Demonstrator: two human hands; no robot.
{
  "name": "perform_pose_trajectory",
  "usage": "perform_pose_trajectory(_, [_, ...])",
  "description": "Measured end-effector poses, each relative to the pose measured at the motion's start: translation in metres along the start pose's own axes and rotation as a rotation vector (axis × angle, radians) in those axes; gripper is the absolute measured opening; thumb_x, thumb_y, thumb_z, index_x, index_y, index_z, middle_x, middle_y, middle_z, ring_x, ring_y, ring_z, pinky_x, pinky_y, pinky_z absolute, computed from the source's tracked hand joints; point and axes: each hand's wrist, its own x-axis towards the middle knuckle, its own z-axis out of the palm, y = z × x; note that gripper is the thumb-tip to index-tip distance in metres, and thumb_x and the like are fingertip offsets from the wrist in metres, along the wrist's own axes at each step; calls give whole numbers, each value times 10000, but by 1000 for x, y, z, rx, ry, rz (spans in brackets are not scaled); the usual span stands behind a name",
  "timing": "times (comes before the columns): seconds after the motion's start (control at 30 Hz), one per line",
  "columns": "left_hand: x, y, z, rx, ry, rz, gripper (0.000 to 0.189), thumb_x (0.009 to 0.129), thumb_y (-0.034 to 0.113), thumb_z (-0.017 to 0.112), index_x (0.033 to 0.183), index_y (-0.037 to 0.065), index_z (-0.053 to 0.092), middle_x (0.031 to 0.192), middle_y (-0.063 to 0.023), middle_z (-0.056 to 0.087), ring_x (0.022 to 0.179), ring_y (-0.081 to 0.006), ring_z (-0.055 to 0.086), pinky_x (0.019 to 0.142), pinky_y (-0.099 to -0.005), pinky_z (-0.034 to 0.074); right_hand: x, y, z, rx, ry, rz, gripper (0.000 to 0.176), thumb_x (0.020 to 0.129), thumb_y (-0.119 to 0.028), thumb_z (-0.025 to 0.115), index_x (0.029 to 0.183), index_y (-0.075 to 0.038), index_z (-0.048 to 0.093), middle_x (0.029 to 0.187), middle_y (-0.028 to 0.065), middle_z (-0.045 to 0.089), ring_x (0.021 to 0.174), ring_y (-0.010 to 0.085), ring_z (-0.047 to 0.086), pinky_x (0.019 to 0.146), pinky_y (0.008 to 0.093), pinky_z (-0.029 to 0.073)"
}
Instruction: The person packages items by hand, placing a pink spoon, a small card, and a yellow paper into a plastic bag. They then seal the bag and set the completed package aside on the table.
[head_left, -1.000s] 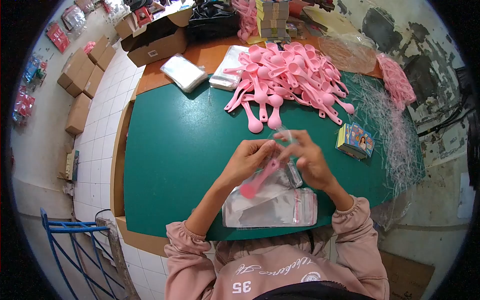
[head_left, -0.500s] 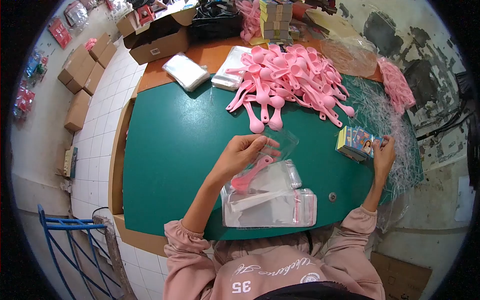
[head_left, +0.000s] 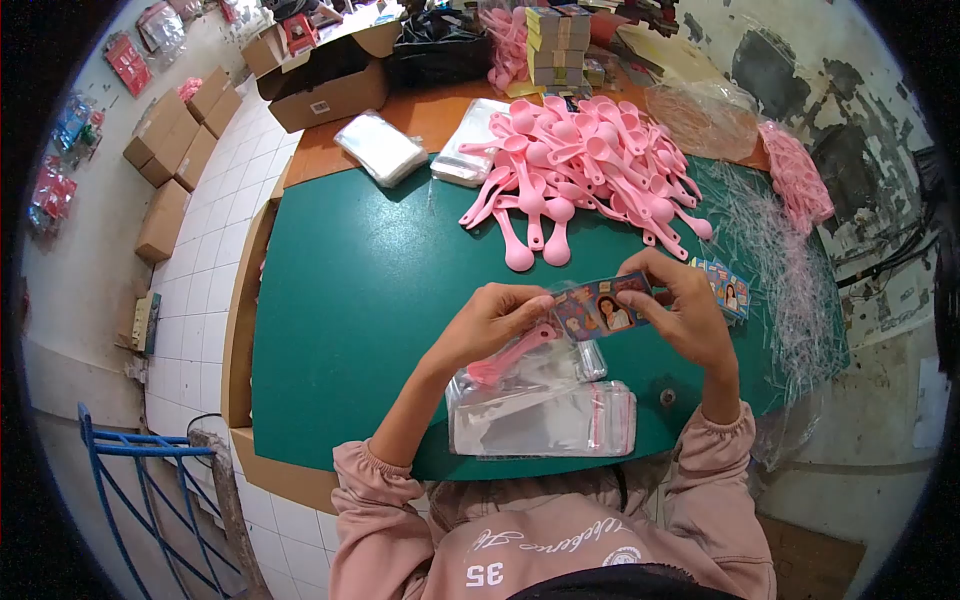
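My left hand (head_left: 490,325) pinches the edge of a clear plastic bag (head_left: 566,292), its fingers closed. A printed card (head_left: 597,308) with a picture of a person is gripped by my right hand (head_left: 685,310), thumb on its face. The card's left end meets the bag at my left fingertips. Just below the left hand lies a pink measuring spoon (head_left: 515,355), its handle toward the fingers, over clear film. Flat clear bags (head_left: 530,418) are stacked near the front table edge. Behind my right hand sits a stack of similar cards (head_left: 728,285).
A heap of pink spoons (head_left: 590,160) covers the back middle of the green table (head_left: 340,300). Two bag stacks (head_left: 380,150) lie left of it. Loose plastic strips (head_left: 785,260) spread along the right side. An open carton (head_left: 330,95) stands at the back left.
My right hand has taken a card from the stack at the right and brought it leftward to the bag in my left hand. The left hand has shifted slightly down.
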Motion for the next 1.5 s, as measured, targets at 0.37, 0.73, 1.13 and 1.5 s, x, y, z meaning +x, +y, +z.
perform_pose_trajectory(0.37, [-4,10,8,188,-132,23,329,886,250,516,1109,10,527,760,-106,628,657,-123,554,592,-279,438,10,14,42,-170,-201,-245,201,734,-125,672,812,-4,531,743,50,555,705,110,543,586,266,434])
perform_pose_trajectory(0.73, [-13,-10,-47,-84,-256,-32,602,785,199,662,1285,51,362,1005,-110,602,862,-125,569,718,-260,477,17,52,30,331,-224,159,232,714,-134,704,883,-8,609,692,21,577,668,93,530,615,258,434])
perform_pose_trajectory(1.13, [-16,-11,-30,-182,-49,-86,573,823,116,605,1313,78,311,990,-132,607,846,-177,599,730,-293,510,9,46,24,347,-117,193,177,718,-125,708,770,-2,592,640,-4,555,629,78,529,572,220,430])
perform_pose_trajectory(1.5, [-85,-7,80,-733,215,-266,608,959,136,270,1348,212,-191,1149,-243,487,1044,-289,544,864,-370,470,-36,0,49,-30,-406,-267,309,731,-117,650,1008,-24,551,1054,139,533,938,303,547,791,347,463])
